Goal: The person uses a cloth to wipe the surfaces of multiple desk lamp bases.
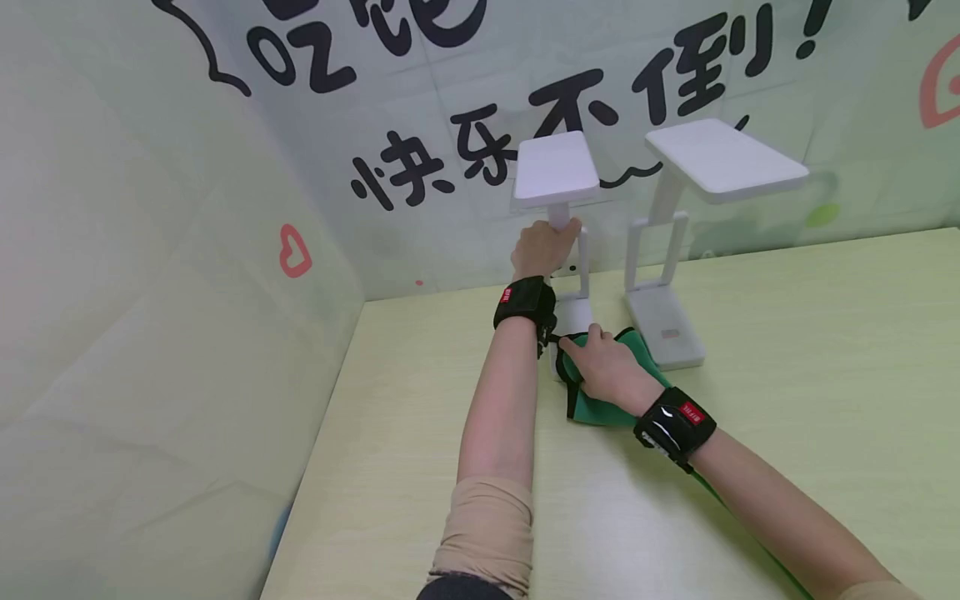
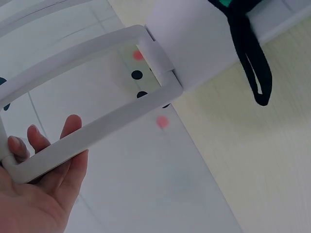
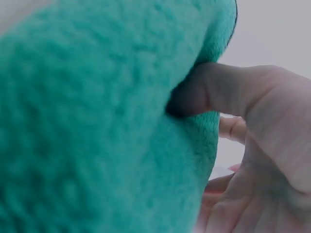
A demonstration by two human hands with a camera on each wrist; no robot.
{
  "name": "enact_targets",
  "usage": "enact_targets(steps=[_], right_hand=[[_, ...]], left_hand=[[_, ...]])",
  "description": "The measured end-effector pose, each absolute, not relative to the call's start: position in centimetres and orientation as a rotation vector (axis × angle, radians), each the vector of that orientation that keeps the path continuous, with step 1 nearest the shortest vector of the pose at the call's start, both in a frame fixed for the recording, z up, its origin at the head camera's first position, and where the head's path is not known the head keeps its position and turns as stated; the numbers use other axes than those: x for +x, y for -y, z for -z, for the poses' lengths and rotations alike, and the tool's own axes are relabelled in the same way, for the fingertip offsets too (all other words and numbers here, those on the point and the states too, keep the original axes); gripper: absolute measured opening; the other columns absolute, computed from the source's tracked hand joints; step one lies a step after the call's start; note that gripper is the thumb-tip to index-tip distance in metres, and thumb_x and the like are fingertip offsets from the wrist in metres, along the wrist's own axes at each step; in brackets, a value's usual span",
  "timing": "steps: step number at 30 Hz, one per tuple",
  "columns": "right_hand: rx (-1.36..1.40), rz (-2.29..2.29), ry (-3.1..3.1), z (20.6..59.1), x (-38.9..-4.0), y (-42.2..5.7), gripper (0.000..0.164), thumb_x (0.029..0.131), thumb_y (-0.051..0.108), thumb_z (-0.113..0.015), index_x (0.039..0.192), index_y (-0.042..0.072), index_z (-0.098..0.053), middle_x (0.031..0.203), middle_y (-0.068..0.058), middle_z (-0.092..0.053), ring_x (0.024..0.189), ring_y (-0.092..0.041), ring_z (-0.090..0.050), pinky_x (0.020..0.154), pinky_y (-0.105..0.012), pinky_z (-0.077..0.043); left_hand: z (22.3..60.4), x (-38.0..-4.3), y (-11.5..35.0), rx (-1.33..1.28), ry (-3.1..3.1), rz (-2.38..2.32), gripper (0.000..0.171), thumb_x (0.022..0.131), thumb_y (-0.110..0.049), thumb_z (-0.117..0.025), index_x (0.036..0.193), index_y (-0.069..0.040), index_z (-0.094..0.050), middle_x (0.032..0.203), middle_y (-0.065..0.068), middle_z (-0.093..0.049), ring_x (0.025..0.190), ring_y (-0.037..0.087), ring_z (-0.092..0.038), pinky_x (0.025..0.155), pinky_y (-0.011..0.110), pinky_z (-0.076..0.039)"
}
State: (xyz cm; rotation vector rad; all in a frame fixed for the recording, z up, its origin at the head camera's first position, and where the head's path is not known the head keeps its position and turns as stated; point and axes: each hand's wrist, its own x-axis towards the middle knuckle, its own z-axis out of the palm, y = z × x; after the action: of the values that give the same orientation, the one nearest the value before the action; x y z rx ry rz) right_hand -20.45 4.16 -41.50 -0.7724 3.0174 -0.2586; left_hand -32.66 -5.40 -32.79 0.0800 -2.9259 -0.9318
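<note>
My left hand (image 1: 542, 248) grips the upright frame of a white folding stand (image 1: 557, 169), just under its top plate. In the left wrist view, fingers curl round one bar of that frame (image 2: 112, 121). Lower down, my right hand (image 1: 606, 367) holds a green cloth (image 1: 600, 412) with black edging over the stand's base, hiding part of it. Up close in the right wrist view, the thumb (image 3: 228, 90) digs into the fluffy cloth (image 3: 97, 116). A black loop (image 2: 260, 82) of the cloth hangs over the base's edge in the left wrist view.
Another white folding stand (image 1: 667, 329) stands right of the held one, its base near the cloth. Behind both rises a pale wall sheet (image 1: 442, 242) with black lettering, and it continues along the left side. The table (image 1: 405, 467) is light wood.
</note>
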Motion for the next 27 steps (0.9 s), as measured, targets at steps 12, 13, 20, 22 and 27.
enact_targets(steps=[12,13,20,22,27], right_hand=[[-0.971,0.345,-3.184,42.3,-21.7,-2.8,0.032,0.090,0.018,-0.060,0.117,0.002,-0.062,0.130,-0.029,-0.050,0.111,-0.046,-0.050,0.087,-0.052,-0.048],[-0.928,0.343,-3.154,42.4,-21.8,-2.8,0.033,0.092,0.023,-0.058,0.119,0.003,-0.062,0.131,-0.028,-0.050,0.114,-0.047,-0.048,0.089,-0.054,-0.047],[-0.699,0.297,-3.041,41.7,-24.5,-1.8,0.040,0.092,0.037,-0.054,0.101,0.002,-0.071,0.144,-0.026,-0.039,0.125,-0.049,-0.039,0.071,-0.049,-0.054],[-0.693,0.261,-3.040,41.8,-24.4,-1.6,0.040,0.092,0.036,-0.053,0.096,0.001,-0.072,0.145,-0.027,-0.039,0.124,-0.049,-0.039,0.065,-0.046,-0.054],[-0.824,0.069,-3.121,42.0,-21.3,-0.9,0.037,0.090,0.035,-0.057,0.111,0.007,-0.068,0.137,-0.025,-0.048,0.114,-0.046,-0.049,0.063,-0.044,-0.055]], left_hand=[[32.9,-32.7,5.7,0.041,2.918,0.941,0.046,0.092,-0.054,-0.041,0.086,-0.012,-0.059,0.075,0.002,-0.061,0.067,0.018,-0.058,0.060,0.031,-0.042],[32.9,-32.8,5.7,0.038,2.921,0.942,0.046,0.092,-0.054,-0.041,0.086,-0.011,-0.058,0.075,0.002,-0.061,0.067,0.018,-0.058,0.059,0.031,-0.042],[32.8,-33.2,5.7,0.046,2.923,0.934,0.045,0.092,-0.054,-0.041,0.082,-0.012,-0.056,0.072,0.002,-0.058,0.066,0.018,-0.057,0.058,0.031,-0.041],[32.8,-33.2,5.6,0.050,2.926,0.935,0.045,0.092,-0.054,-0.041,0.080,-0.013,-0.055,0.071,0.001,-0.057,0.065,0.017,-0.056,0.057,0.030,-0.041],[32.8,-32.9,5.7,0.046,2.929,0.938,0.046,0.092,-0.054,-0.041,0.080,-0.012,-0.055,0.071,0.001,-0.056,0.064,0.017,-0.055,0.056,0.030,-0.040]])
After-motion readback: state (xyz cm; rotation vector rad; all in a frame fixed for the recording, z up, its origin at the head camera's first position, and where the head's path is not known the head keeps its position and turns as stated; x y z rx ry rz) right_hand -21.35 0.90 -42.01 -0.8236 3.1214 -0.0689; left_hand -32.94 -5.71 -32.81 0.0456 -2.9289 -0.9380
